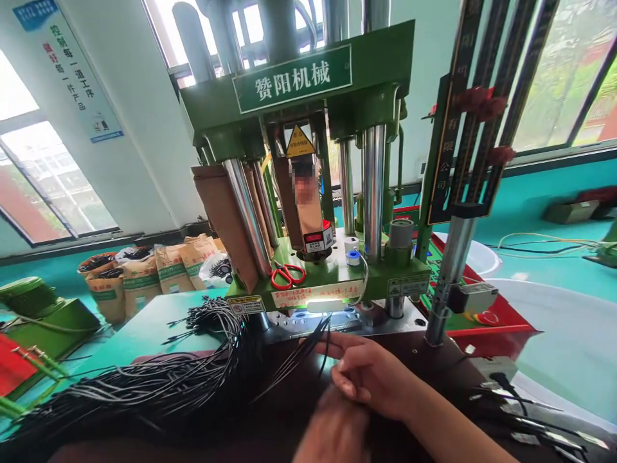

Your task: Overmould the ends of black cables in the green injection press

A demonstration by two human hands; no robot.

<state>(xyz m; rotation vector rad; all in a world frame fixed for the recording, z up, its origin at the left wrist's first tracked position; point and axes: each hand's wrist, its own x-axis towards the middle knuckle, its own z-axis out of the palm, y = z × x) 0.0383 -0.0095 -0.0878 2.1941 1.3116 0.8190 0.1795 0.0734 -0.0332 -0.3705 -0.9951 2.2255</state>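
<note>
Near the dark brown worktop's (414, 402) far edge, the right hand's (369, 373) half-curled fingers meet thin black cables (308, 347); whether they grip is unclear. Just beside, the left hand (335, 424) is blurred, its grip indiscernible.

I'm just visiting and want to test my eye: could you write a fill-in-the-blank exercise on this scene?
The scissors have ____ handles.
The yellow sign is shaped like a ____.
The press is painted mostly ____.
Seen from here, the cable heap lies to the ____ of the right hand.

Missing words: red; triangle; green; left.
</note>
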